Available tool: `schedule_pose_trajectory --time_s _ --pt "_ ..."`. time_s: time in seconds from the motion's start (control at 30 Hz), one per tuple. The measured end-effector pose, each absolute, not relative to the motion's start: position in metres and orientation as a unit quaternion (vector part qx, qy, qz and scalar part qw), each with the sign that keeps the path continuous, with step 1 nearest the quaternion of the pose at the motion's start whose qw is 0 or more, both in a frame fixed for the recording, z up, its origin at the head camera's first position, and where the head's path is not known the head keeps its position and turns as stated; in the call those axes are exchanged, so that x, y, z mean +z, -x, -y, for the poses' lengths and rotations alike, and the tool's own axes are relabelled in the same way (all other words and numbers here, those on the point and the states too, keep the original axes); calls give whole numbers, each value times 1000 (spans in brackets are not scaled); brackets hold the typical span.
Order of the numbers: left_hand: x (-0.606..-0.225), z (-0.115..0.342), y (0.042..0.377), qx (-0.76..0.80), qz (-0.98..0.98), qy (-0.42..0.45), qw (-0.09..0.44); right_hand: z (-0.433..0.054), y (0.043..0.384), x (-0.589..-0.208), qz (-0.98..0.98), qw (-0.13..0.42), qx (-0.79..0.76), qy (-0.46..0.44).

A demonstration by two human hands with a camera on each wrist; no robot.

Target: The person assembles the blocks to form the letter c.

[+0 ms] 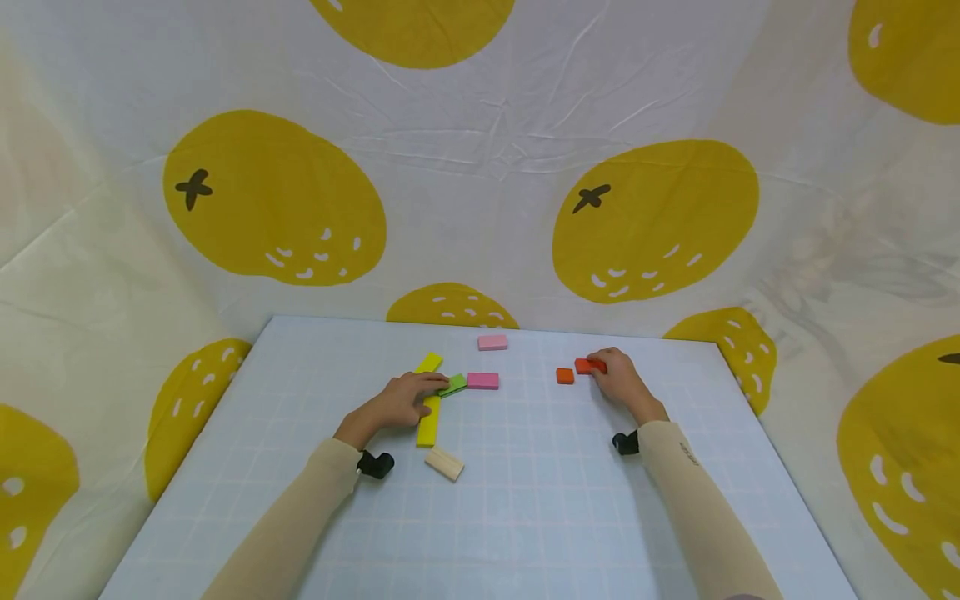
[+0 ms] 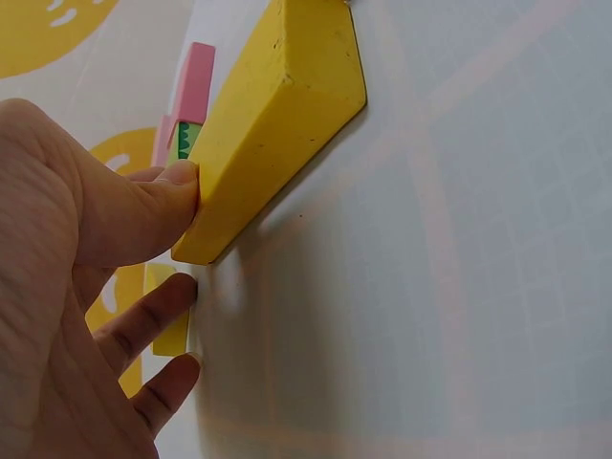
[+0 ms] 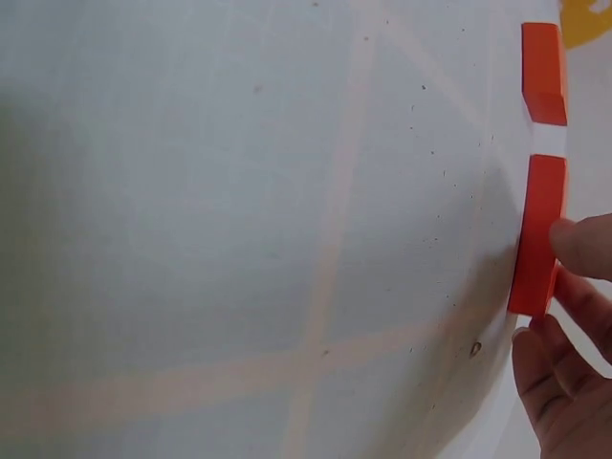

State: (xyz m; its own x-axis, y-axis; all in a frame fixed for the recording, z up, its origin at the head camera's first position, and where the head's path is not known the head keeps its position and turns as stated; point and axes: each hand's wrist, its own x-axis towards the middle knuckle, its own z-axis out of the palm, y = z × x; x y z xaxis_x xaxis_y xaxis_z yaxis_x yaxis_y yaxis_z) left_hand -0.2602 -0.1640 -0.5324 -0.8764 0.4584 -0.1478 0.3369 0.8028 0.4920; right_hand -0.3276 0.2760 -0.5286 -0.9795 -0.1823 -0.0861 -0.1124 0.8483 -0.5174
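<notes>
My left hand [image 1: 401,398] is over the line of blocks in the head view. Its thumb touches the end of a long yellow block [image 1: 427,423], and its forefinger reaches the green block [image 1: 454,384]; the forefinger is mostly hidden in the left wrist view. Another yellow block [image 1: 430,362] lies beyond the hand. A deep pink block [image 1: 483,381] adjoins the green one on its right. With thumb and fingers my right hand [image 1: 618,377] pinches a red block [image 3: 541,225] lying flat on the table. Left of it lies a small orange block [image 1: 565,376], a slight gap between them.
A light pink block [image 1: 492,342] lies near the table's far edge. Closer to me is a plain wooden block [image 1: 445,464], just below the long yellow one. A fruit-patterned cloth [image 1: 465,208] hangs behind and beside the pale gridded table [image 1: 525,533].
</notes>
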Motion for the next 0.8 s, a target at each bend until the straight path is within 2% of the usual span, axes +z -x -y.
schedule_pose_trajectory --time_s 0.8 --pt "-528 163 259 235 -940 -205 139 -279 308 -525 -960 55 -254 108"
